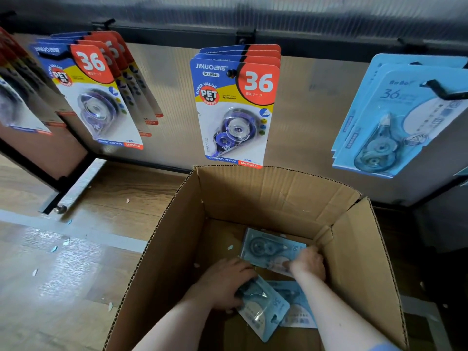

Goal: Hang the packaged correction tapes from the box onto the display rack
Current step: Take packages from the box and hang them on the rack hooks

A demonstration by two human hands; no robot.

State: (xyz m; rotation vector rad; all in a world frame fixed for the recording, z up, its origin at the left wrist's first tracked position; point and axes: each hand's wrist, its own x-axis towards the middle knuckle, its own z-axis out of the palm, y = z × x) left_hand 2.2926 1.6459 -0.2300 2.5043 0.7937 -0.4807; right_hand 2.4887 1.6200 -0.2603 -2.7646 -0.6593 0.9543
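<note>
Left hand: the left hand [222, 285] is down inside the cardboard box [364, 254], fingers curled over the top edge of a pale blue packet [263, 310], which it grips and holds tilted.

Right hand: the right hand [307, 262] reaches deeper, fingers bent onto the near edge of a second blue packet [268, 247] lying flat by the far wall of the box; it looks like a pinch, though the fingertips are partly hidden.

Other stock in the box: a third blue packet [296, 315] lies under the right forearm, just beside the gripped one; paper scraps dot the box bottom.

Step in hand: picking up, I'd say. Both hands are gathering packets; nothing is on its way to the rack yet.

Where they go: the matching blue packets [387, 122] hang on the black hook [442, 88] at the right of the display rack [177, 40], so that hook seems the target. The red-and-blue packets [235, 105] in the middle and the ones at left [93, 92] are a different kind.

Next move calls for: lifting clear of the box walls, turning each packet upright, and lining its hang hole up with the hook tip.

Floor: the box stands on a wooden floor [63, 262] with scattered scraps.
</note>
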